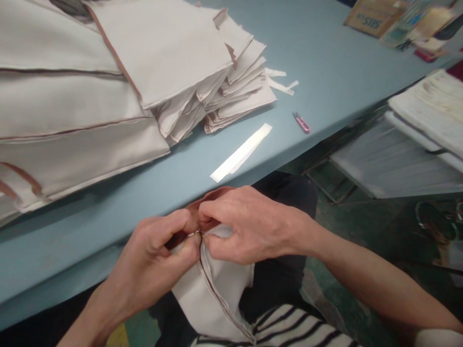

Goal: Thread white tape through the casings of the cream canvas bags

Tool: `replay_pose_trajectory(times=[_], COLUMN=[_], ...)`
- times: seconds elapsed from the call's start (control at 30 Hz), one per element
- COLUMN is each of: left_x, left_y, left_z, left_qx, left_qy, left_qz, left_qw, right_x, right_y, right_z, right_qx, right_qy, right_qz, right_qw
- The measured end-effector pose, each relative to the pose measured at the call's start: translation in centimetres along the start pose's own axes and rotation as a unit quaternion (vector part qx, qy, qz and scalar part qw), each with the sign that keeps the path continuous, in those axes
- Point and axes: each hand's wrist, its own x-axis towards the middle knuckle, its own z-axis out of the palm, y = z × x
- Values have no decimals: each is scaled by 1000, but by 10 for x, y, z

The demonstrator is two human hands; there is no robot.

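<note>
Over my lap I hold an off-white fabric bag (191, 294) with dark brown trim along its middle seam. My left hand (162, 250) is closed on the seam's upper end, thumb and forefinger pinching it. Right beside it, my right hand (238, 226) pinches the same spot, its fingertips close to the left ones. A brown band (217, 193) of the bag shows behind the fingers. Something small and pale sits at the pinch, too small to name.
Stacked off-white fabric pieces (162, 48) with brown edges cover the blue table's (325, 62) left side. White strips (240, 153) and pink thread snips (301, 122) lie near the front edge. A cardboard box (372, 18) stands far right, above a rack with white cloth (430, 113).
</note>
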Motion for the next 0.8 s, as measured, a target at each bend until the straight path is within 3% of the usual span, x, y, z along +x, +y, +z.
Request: replay_pose_trajectory(times=[0.27, 0.37, 0.57, 0.8], left_x=[-13, -16, -18, -17], left_y=[-6, -10, -15, -25], left_z=[-10, -12, -9, -6], left_qx=[44, 42, 54, 60], left_qy=[-15, -10, 14, -7], left_qz=[6, 5, 79, 105], left_qw=[999, 999, 995, 993], right_x=[9, 12, 13, 14], right_y=[-10, -7, 6, 17], right_z=[8, 12, 20, 16], right_qx=[-81, -49, 73, 142], right_qy=[9, 25, 59, 19], right_qz=[19, 9, -12, 25], right_qw=[996, 998, 996, 989])
